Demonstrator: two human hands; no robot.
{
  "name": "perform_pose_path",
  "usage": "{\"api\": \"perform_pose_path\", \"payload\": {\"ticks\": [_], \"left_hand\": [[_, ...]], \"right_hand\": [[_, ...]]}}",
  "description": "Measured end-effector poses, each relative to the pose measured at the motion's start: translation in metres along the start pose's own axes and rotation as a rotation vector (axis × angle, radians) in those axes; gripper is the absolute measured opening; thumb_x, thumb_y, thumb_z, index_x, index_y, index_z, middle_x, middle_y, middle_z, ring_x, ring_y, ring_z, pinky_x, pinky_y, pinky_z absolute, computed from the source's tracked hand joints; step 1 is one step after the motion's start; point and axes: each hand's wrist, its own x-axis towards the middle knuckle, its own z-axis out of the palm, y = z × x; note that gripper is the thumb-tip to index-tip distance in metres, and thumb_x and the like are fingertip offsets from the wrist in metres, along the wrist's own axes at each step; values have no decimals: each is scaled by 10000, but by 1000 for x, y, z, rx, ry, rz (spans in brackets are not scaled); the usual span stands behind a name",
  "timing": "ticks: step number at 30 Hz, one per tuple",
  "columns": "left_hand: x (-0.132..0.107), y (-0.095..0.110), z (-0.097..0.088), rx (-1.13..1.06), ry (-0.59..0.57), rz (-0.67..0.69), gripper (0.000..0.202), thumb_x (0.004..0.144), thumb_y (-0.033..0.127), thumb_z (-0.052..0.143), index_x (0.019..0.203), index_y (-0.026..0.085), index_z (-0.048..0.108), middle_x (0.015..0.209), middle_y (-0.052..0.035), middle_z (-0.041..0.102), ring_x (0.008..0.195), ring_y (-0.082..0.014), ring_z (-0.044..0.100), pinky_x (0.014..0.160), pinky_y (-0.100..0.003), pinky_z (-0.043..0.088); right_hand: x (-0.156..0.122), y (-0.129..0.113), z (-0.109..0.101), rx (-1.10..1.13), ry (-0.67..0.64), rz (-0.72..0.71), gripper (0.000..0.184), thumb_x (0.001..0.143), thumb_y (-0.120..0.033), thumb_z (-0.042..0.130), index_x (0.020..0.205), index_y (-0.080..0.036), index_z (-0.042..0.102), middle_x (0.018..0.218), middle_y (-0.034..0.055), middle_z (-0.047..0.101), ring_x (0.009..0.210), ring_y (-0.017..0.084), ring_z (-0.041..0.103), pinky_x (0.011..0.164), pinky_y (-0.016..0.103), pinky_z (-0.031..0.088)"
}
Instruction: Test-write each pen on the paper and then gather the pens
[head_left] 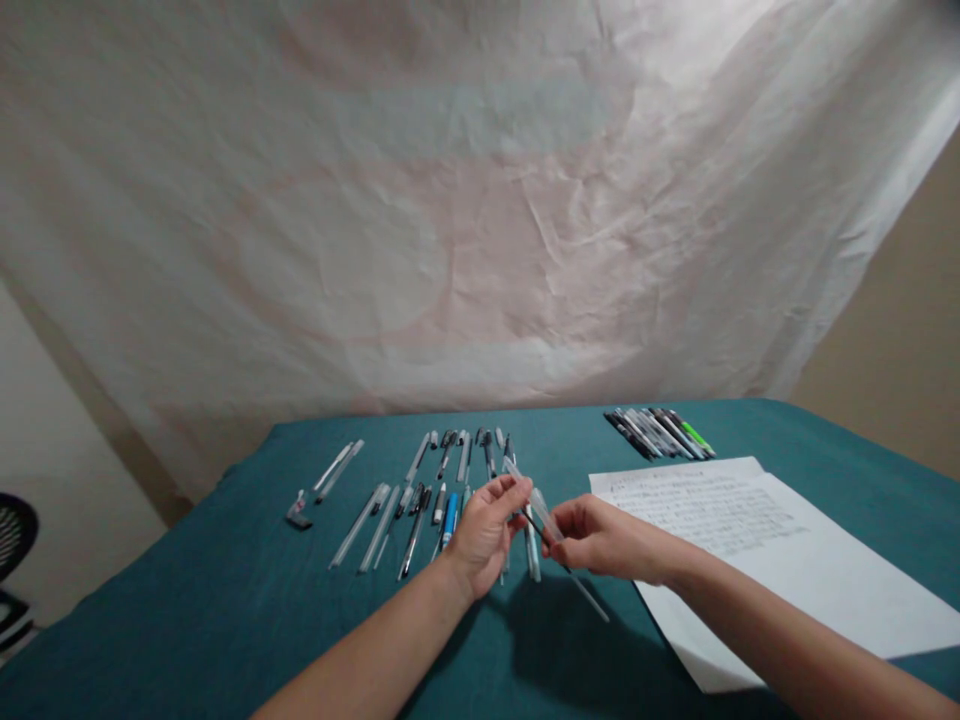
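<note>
My left hand (489, 530) is closed, thumb and fingers pinching a clear plastic pen part (511, 466) whose end sticks up past the fingertips. Close beside it, my right hand (596, 535) has its fingers shut on a thin pen refill (591, 597), dark near the fingers and pale toward its lower right end. A clear pen barrel (545, 511) shows between the two hands; which hand bears it I cannot tell. Behind and left of my hands lie clear barrels (380, 527), a black pen (413, 535) and a blue pen (450, 517) in rows.
Written paper sheets (795, 580) lie at right, partly under my right forearm. Behind them is a tight row of pens (660, 434), one bright green. Two slim pen pieces (339, 470) and a small dark-and-clear object (298, 512) are at left on the green cloth (225, 600).
</note>
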Motion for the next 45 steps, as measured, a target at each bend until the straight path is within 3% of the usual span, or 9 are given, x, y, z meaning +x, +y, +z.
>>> {"api": "perform_pose_path", "payload": {"ticks": [3, 5, 8, 12, 18, 28, 37, 41, 45], "left_hand": [[14, 10, -15, -176, 168, 107, 234, 631, 251, 706, 721, 130, 527, 623, 38, 499, 465, -16, 437, 370, -108, 288], [21, 12, -24, -212, 257, 201, 234, 664, 286, 678, 691, 129, 507, 618, 34, 505, 426, -8, 410, 333, -101, 263], [25, 7, -32, -167, 370, 244, 204, 748, 304, 593, 704, 122, 513, 620, 4, 538, 462, -35, 481, 374, -111, 361], [22, -5, -29, -166, 431, 176, 162, 809, 266, 516, 734, 123, 512, 621, -26, 575, 532, -79, 566, 465, -156, 466], [19, -9, -21, -196, 397, 150, 148, 816, 254, 505, 735, 131, 492, 630, -42, 597, 579, -101, 598, 542, -191, 503], [15, -12, -19, -153, 333, 147, 157, 820, 279, 497, 748, 139, 481, 637, -35, 592, 594, -101, 597, 566, -201, 502], [7, -17, -9, -83, 225, 118, 178, 790, 302, 543, 764, 137, 482, 668, -32, 602, 622, -106, 596, 599, -216, 502], [3, -23, -5, -94, 150, 57, 155, 784, 271, 558, 786, 121, 518, 702, -40, 608, 638, -96, 593, 611, -197, 503], [0, -24, -3, -221, 97, -64, 126, 781, 229, 567, 828, 115, 541, 723, -42, 616, 655, -85, 604, 625, -172, 510]], "right_hand": [[-4, 0, -10, -153, -88, 65, 98, 644, -122, 473, 686, -114, 561, 566, -51, 429, 497, 46, 320, 449, 161, 237], [-9, -7, -17, -237, -78, 87, 151, 651, -123, 465, 733, -114, 591, 590, -41, 465, 515, 56, 348, 468, 168, 260], [-19, -23, -30, -336, -7, 57, 199, 717, -183, 457, 802, -110, 621, 645, -14, 516, 555, 76, 385, 496, 183, 286], [-29, -35, -47, -452, 101, 17, 300, 794, -340, 442, 852, -117, 634, 622, -7, 482, 535, 84, 342, 479, 200, 263], [-32, -31, -57, -527, 142, -4, 373, 804, -423, 423, 871, -135, 650, 567, -14, 435, 493, 84, 284, 444, 208, 216], [-25, -22, -54, -518, 168, -18, 315, 773, -384, 478, 756, -141, 677, 547, -14, 465, 476, 77, 301, 432, 196, 238], [-23, -14, -53, -533, 162, -14, 308, 768, -376, 483, 790, -142, 683, 521, -29, 429, 464, 66, 291, 426, 192, 223], [-15, -14, -43, -543, 298, -37, 318, 747, -418, 526, 825, -144, 666, 519, -29, 443, 472, 71, 337, 426, 189, 238], [-7, -19, -31, -383, 555, -154, 385, 783, -479, 467, 848, -132, 620, 619, 9, 519, 516, 89, 428, 464, 193, 328]]}}
